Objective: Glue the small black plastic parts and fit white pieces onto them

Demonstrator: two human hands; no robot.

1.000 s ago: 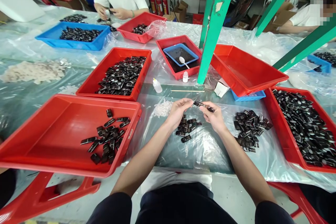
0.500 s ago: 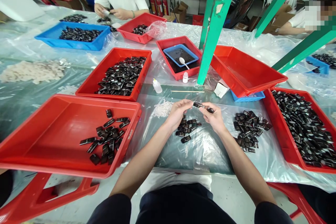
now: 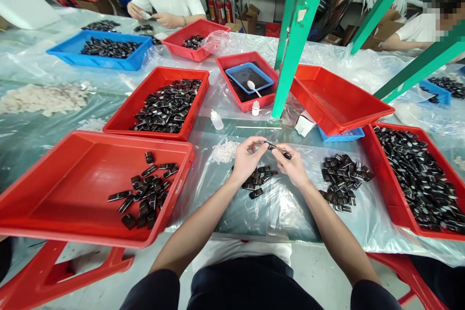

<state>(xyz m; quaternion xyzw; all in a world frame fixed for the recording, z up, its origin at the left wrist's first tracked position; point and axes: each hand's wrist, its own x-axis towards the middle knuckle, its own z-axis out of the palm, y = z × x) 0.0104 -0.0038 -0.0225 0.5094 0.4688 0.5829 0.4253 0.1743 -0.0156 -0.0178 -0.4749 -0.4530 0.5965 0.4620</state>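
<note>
My left hand and my right hand meet above the plastic-covered table, both pinching one small black part between their fingertips. Just below them lies a small cluster of black parts. A larger heap of black parts sits to the right of my right hand. A little pile of white bits lies left of my left hand.
A red tray with several black parts is at the left; fuller red trays stand behind and right. A green post, an empty red tray, two small bottles and co-workers' hands are farther back.
Both hands have stayed together on the black part, drifting slightly left. Nothing was put down or picked up.
</note>
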